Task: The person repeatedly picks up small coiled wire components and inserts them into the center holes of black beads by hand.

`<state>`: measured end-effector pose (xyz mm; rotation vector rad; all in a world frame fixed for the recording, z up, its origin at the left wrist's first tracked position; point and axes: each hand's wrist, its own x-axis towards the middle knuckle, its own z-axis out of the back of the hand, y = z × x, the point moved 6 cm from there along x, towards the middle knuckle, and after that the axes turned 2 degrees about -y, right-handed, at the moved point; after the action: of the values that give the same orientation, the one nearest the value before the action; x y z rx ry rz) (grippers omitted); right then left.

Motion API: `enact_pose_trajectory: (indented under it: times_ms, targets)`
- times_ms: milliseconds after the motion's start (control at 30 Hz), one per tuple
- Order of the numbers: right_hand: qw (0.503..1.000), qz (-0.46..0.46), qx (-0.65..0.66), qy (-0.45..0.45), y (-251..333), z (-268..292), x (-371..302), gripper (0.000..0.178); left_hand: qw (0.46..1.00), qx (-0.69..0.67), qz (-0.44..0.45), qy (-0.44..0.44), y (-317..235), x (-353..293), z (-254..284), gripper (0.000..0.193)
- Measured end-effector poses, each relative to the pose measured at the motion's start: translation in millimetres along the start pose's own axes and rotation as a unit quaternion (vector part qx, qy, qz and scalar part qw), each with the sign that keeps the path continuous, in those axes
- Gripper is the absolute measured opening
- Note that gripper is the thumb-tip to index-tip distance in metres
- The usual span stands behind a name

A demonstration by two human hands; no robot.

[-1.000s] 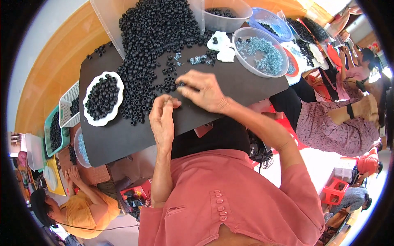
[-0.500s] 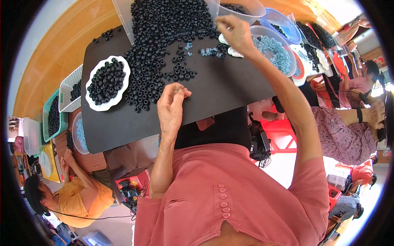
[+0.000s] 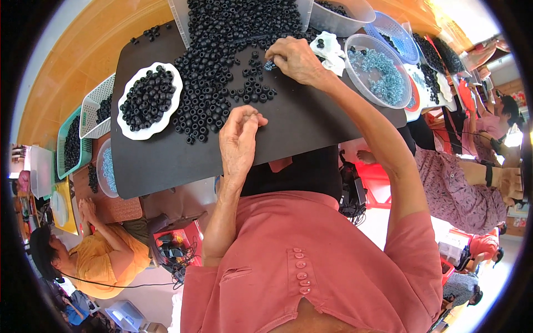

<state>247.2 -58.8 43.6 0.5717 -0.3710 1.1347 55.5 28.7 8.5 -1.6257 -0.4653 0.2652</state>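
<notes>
My right hand (image 3: 297,60) reaches over the dark table (image 3: 311,119), its fingers bent together and pointing down. Beside its fingertips lie small translucent blue pieces (image 3: 269,65); the hand covers whatever is under it. Nearer to me, my left hand (image 3: 240,136) is closed above the table, thumb pressed against the curled fingers. What it holds, if anything, is hidden. Left of both hands spreads a big heap of round black bead-like pieces with holes (image 3: 202,105). A smaller group of black pieces (image 3: 252,90) lies between my hands.
A scalloped white plate (image 3: 126,129) of black pieces stands left. Behind the heap is a clear bin (image 3: 180,25). At right are a clear bowl of blue pieces (image 3: 383,77), a crumpled white cloth (image 3: 331,53) and a blue basket (image 3: 408,39). A person in yellow (image 3: 111,261) sits left.
My right hand has come down and left from beside the clear bowl to the small blue pieces, uncovering the white cloth. My left hand stays closed in much the same place.
</notes>
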Motion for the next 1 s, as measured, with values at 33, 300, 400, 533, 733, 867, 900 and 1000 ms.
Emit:
enact_pose_trajectory:
  times_ms: [33, 300, 400, 533, 733, 867, 900, 1000]
  targets:
    - [1.000, 0.000, 0.001, 0.002, 0, 1, -1, 0.015, 1.000, 0.000, 0.002, -0.001, -1, -1, 0, 0.011]
    - [0.997, -0.024, 0.071, -0.027, 9, 13, -11, 0.013, 1.000, 0.014, 0.014, 0.000, 2, -1, 0, 0.013]
    - [0.999, 0.033, -0.007, 0.012, 25, 9, -18, 0.010, 1.000, 0.021, 0.012, -0.004, 2, -1, 0, 0.011]
    - [0.995, -0.006, 0.075, -0.058, 13, 23, -26, 0.011, 1.000, 0.000, 0.013, -0.004, -1, -1, -3, 0.010]
    - [0.971, -0.178, 0.143, -0.067, 14, 42, -55, 0.013, 1.000, 0.007, 0.016, -0.011, 1, -2, -1, 0.010]
    - [0.966, -0.159, 0.205, -0.010, 32, 38, -68, 0.018, 1.000, 0.014, 0.002, -0.003, 0, -1, -2, 0.011]
    - [0.969, -0.111, 0.220, 0.003, 41, 36, -68, 0.022, 1.000, 0.016, 0.001, -0.005, 0, -1, -1, 0.011]
    - [0.985, -0.041, 0.158, 0.045, 55, 33, -71, 0.025, 1.000, 0.018, 0.003, -0.003, -1, 0, -3, 0.011]
